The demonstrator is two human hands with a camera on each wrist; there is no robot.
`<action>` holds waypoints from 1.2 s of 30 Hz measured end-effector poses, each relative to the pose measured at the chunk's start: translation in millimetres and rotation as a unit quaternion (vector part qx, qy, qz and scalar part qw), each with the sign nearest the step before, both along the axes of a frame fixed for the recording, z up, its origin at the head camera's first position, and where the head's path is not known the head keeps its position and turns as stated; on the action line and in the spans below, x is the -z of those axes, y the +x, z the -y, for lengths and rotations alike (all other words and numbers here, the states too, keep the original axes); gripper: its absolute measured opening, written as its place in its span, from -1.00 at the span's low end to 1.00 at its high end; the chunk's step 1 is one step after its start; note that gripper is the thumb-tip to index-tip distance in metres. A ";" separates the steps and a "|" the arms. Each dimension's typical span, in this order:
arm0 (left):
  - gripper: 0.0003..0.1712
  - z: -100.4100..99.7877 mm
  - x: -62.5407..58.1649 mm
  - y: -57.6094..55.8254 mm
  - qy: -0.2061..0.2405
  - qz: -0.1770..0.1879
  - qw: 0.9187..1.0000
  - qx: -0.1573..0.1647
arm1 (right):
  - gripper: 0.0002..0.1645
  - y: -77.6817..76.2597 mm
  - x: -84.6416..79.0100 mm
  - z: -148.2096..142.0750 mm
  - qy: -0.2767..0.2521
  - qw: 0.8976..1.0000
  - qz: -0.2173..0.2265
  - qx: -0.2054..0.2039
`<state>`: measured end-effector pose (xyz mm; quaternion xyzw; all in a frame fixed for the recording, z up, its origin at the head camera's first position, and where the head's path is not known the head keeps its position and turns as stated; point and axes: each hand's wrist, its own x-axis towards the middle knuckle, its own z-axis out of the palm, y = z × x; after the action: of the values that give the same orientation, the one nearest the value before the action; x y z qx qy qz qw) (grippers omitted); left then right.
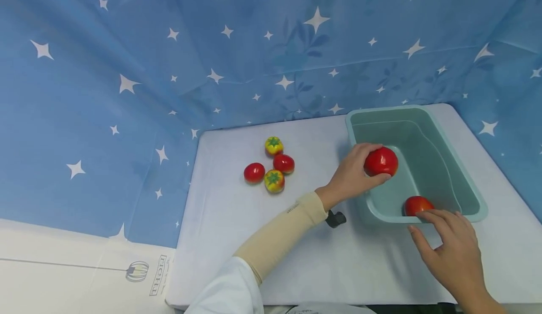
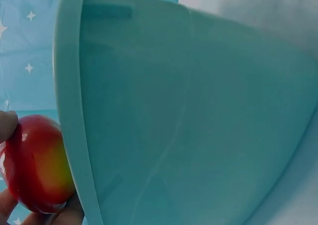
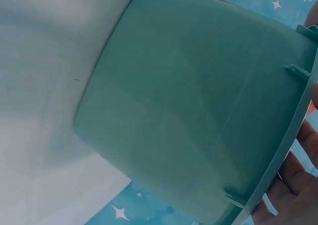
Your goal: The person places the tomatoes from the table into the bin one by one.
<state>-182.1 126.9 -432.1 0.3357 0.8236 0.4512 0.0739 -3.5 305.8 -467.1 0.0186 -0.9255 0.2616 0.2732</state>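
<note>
My left hand (image 1: 353,170) holds a glossy red toy tomato (image 1: 382,161) over the left rim of a teal plastic bin (image 1: 450,163), thumb on the near side and fingers behind. In the left wrist view the same tomato (image 2: 39,160) shows a yellow patch, level with the rim. A second red tomato (image 1: 417,205) sits inside the bin by its front wall, its lower part hidden behind the rim. Just above that front rim is my right hand (image 1: 455,250), fingers loosely bent and thumb apart from them. The right wrist view has its fingers (image 3: 293,178) right at the rim.
Left of the bin, several tomatoes lie grouped on the white table (image 1: 237,239): two red side up, and two showing yellow with green star-shaped tops, such as the front one (image 1: 274,181). A blue star-patterned cloth (image 1: 254,46) hangs behind and around the table.
</note>
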 end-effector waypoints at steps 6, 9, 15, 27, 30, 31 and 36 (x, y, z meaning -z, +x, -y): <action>-0.21 -8.1 -6.1 4.9 -0.011 0.022 1.000 0.003 | -0.44 -0.4 0.0 0.6 0.002 1.000 0.002 0.007; -0.22 -10.9 -6.4 5.9 -0.015 0.023 1.000 0.000 | -0.44 -0.6 -0.6 0.5 0.003 1.000 -0.001 0.006; -0.22 -13.2 -5.5 5.2 -0.016 0.030 0.999 -0.010 | -0.45 -0.9 0.6 0.2 0.001 1.000 0.000 0.007; -0.18 -6.7 -1.6 5.0 -0.014 0.021 1.000 -0.008 | -0.47 -2.0 0.6 0.9 0.001 1.000 -0.005 0.000; -0.18 -3.1 -1.3 4.2 -0.016 0.013 1.000 -0.005 | -0.47 -2.0 0.9 1.3 -0.002 1.000 -0.006 0.002; -0.18 -2.2 -1.2 3.7 -0.016 0.013 1.000 -0.005 | -0.48 -2.0 1.2 1.4 -0.003 1.000 -0.005 0.004; -0.18 5.3 -0.8 1.6 -0.007 0.023 1.000 -0.015 | -0.47 -1.7 3.0 1.1 -0.007 1.000 -0.005 0.011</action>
<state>-180.6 121.6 -431.3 0.3122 0.8299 0.4539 0.0880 -5.2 304.7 -470.1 0.0074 -0.9224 0.2651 0.2809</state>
